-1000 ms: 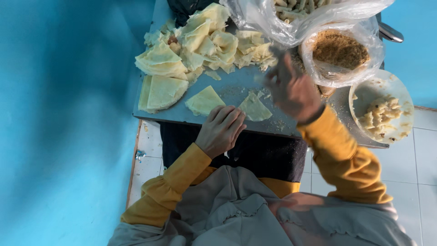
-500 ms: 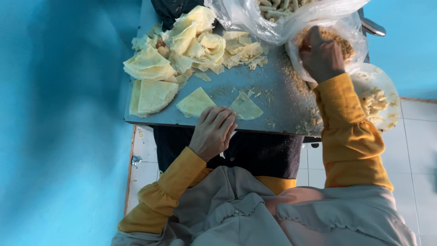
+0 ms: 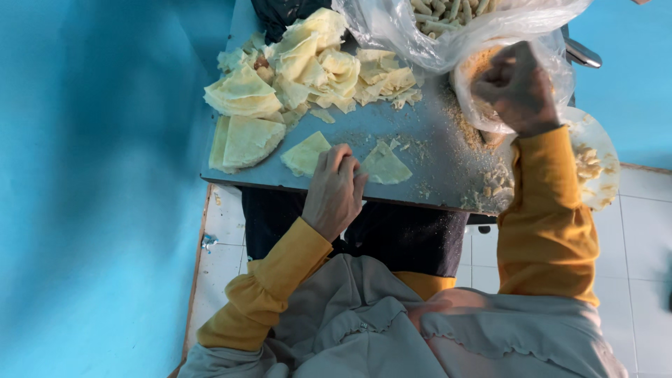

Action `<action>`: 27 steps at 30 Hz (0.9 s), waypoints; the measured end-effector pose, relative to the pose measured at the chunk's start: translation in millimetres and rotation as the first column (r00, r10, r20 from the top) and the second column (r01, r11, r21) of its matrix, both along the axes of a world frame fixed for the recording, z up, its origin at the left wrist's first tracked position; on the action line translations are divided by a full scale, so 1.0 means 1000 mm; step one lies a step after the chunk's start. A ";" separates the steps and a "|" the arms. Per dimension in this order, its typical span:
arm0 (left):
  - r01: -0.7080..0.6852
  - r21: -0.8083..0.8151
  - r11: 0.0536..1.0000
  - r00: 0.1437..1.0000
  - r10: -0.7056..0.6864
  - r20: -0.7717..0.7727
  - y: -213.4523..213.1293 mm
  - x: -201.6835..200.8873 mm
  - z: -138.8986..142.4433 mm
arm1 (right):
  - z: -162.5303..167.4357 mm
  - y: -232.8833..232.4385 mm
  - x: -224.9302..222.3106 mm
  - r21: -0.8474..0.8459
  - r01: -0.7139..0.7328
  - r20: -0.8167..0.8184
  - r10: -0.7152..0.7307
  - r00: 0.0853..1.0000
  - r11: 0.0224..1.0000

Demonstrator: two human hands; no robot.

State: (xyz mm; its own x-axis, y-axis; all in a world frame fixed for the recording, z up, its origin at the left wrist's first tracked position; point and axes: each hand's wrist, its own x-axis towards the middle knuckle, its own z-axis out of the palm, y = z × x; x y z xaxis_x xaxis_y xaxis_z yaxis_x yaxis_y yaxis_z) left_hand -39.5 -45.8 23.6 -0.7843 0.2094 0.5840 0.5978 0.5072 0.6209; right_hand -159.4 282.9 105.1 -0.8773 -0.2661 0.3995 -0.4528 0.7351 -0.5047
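The left hand (image 3: 334, 190) lies flat on the near edge of the grey worktop (image 3: 427, 133), its grip released and holding nothing; the fingers (image 3: 344, 159) are stretched forward and press on the surface between two small triangular pieces of thin pale yellow dough. One triangle (image 3: 304, 154) is just to the left of the fingers and the other triangle (image 3: 385, 166) is just to the right, touching the fingertips or very near to them. The right hand (image 3: 516, 87) is clenched in a loose fist inside the open mouth of a clear plastic bag (image 3: 553, 52) that contains brown crumbs (image 3: 476, 66); whether the fist holds some crumbs I cannot tell, because the fingers are closed toward the bag. Crumbs are also scattered on the worktop near this bag. At the far left of the worktop there is a pile of folded dough sheets (image 3: 308, 63), and in front of it lie two bigger folded sheets (image 3: 245, 140), well apart from the right hand. Another clear bag (image 3: 392, 28) at the far edge holds pale finger-shaped rolls (image 3: 448, 10). A round white plate (image 3: 598, 168) with some small pale pieces stands at the right, partly hidden under the yellow sleeve (image 3: 549, 217). The wall (image 3: 91, 175) at the left is blue, and white floor tiles (image 3: 644, 231) are visible at the right.
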 end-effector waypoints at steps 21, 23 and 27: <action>-0.023 -0.025 0.999 0.998 0.024 0.049 0.014 0.001 0.005 | -0.046 -0.117 0.127 0.152 -0.018 -0.131 0.038 0.991 0.988; 0.002 0.041 0.999 0.997 -0.005 0.072 0.016 0.001 0.006 | -0.047 -0.117 0.124 0.240 0.002 -0.163 0.039 0.986 0.971; 0.044 0.126 0.991 0.996 -0.053 0.074 0.015 0.005 0.008 | -0.044 -0.114 0.120 0.254 -0.061 -0.155 0.103 0.982 0.965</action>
